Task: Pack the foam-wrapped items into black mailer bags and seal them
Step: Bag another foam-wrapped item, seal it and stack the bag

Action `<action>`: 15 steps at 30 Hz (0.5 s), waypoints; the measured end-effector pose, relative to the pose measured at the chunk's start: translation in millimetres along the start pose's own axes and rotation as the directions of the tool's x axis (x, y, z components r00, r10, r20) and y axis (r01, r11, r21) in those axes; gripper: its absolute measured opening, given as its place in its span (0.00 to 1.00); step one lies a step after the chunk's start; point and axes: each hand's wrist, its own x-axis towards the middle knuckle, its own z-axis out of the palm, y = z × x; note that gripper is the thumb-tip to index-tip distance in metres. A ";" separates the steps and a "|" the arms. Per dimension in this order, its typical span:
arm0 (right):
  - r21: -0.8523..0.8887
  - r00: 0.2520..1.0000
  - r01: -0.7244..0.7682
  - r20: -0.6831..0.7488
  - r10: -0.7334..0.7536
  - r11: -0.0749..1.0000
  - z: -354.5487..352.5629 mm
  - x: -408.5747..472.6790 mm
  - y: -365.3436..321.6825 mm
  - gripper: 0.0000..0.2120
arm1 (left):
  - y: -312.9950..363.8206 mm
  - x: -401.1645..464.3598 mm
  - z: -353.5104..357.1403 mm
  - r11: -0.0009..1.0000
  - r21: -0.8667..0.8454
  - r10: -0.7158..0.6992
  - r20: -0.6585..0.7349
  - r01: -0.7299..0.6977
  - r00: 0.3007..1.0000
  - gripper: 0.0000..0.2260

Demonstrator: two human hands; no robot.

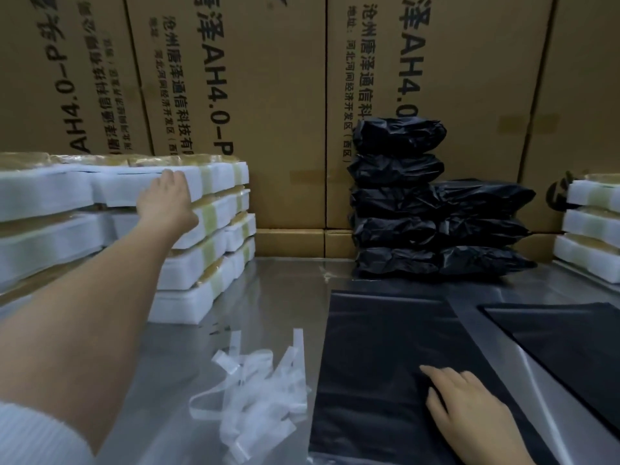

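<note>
Left hand (pixel 167 200) touches foam stack (pixel 218 229) edge, right hand (pixel 469 409) presses bag (pixel 379 347).

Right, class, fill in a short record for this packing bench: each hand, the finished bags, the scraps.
Left hand: on top foam-wrapped item of the left stack; grip unclear
Right hand: fingers flat on flat mailer bag
Packed bags: stacked at the back
Peeled strips: heaped on table

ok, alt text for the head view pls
A person's left hand reaches the top of a stack of foam-wrapped items while the right hand lies open on a flat black mailer bag on a steel table. Filled black bags are piled against cardboard boxes behind.
</note>
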 end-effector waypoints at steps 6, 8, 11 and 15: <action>0.058 1.000 -0.014 -0.004 0.015 0.998 -0.3 4.8 -3.9 0.19 | -16.4 13.8 12.9 0.998 0.056 0.022 -0.050 -0.019 0.999 0.46; 0.076 1.000 -0.010 -0.022 0.012 0.997 -2.0 5.1 -0.4 0.19 | -10.5 18.6 11.9 0.998 0.048 0.035 -0.050 -0.032 0.998 0.46; 0.065 1.000 0.007 -0.022 -0.006 0.998 -3.0 8.3 -1.0 0.19 | -8.2 21.9 9.7 0.975 0.212 0.083 -0.113 -0.058 0.990 0.38; 0.064 0.999 0.033 -0.023 -0.032 0.997 -3.2 12.6 -0.8 0.18 | -14.1 23.7 13.0 0.974 0.216 0.103 -0.148 -0.070 0.984 0.35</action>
